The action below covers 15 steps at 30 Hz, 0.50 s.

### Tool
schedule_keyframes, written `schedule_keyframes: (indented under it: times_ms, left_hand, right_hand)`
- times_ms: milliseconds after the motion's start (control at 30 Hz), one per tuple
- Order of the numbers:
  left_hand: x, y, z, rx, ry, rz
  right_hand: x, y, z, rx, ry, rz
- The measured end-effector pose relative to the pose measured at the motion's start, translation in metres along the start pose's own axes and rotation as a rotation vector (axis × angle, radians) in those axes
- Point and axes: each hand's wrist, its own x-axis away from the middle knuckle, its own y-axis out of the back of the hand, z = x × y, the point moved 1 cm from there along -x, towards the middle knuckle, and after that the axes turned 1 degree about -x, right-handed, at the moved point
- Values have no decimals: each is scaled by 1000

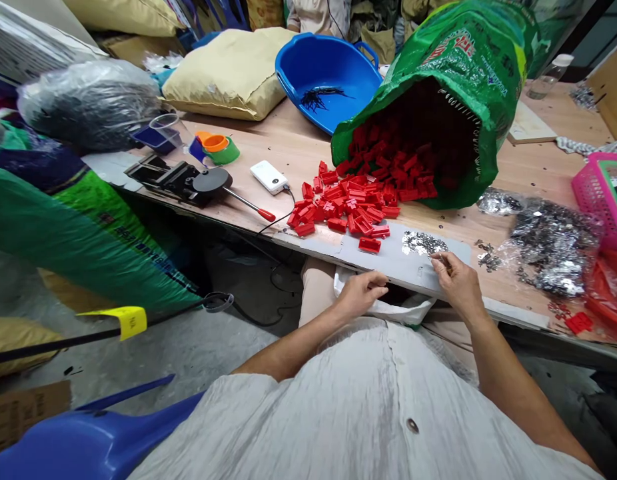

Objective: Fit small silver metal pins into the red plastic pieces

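Observation:
My left hand (363,293) hovers over the mouth of a white bag (411,312) in my lap, just below the table edge. Its fingers are curled together, and anything inside them is hidden. At the grey sheet's edge, my right hand (457,280) has thumb and fingertips drawn together beside a small heap of shiny metal pieces (419,243); I cannot make out what is pinched there. One red plastic part (369,245) lies on the grey sheet (393,261) between the hands. Behind it spreads a pile of similar red parts (351,200), spilling out of a green sack (468,73).
A blue basin (313,63) with thin black pieces stands behind the pile. Leftward are a white power bank (269,177) with a cable and a red-tipped lever tool (203,183). On the right lie a clear bag of metal pieces (553,243) and a pink basket (596,200).

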Motion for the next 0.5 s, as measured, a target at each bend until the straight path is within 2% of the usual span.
schedule_keyframes:
  times_ms: [100, 167, 300, 400, 500]
  left_hand:
    - [-14, 21, -8, -320, -230, -267]
    - [-25, 32, -7, -548, -288, -375]
    - [-45, 40, 6, -756, -285, -396]
    - [-52, 40, 13, -787, -315, -393]
    - [-57, 40, 16, -768, -342, -379]
  right_hand:
    - [-5, 5, -7, 18, 8, -65]
    - [-9, 12, -14, 39, -5, -113]
    - [-12, 40, -42, 88, -72, -252]
    - [-10, 67, -71, 172, -123, -328]
    - [-5, 87, -95, 253, -171, -331]
